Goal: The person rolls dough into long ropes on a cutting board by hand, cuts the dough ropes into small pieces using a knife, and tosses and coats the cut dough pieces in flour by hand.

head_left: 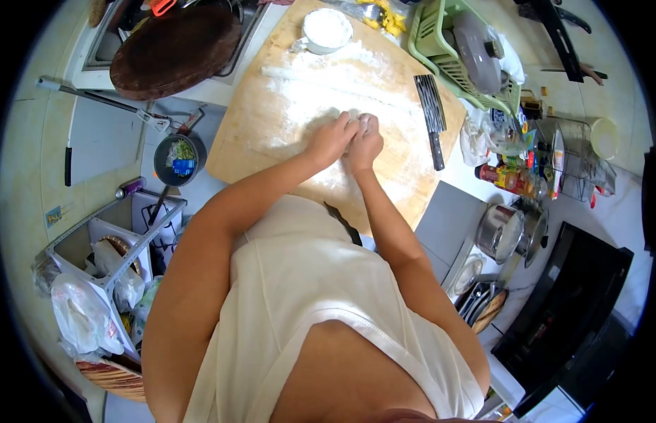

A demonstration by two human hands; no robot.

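Observation:
Both of my hands are over the middle of a floured wooden board (243,144), side by side with thumbs close together. My left hand (331,141) has its fingers curled down and pressed together. Beside it, my right hand (365,144) is closed in the same way. Whatever lies under the fingers is hidden, and glare on the white flour blurs the spot. Beyond the hands, a long, thin, flour-covered rod (307,79) crosses the board. A cleaver (430,106) lies at the right, its handle toward me. Near the far edge stands a glass cup of flour (326,32).
A green plastic basket (430,35) with a grey lid stands beyond the board's right corner. Bottles (501,178) and a steel pot (499,229) are at the right. At the left are a thick round chopping block (176,53) by the sink and a dark bin (178,161).

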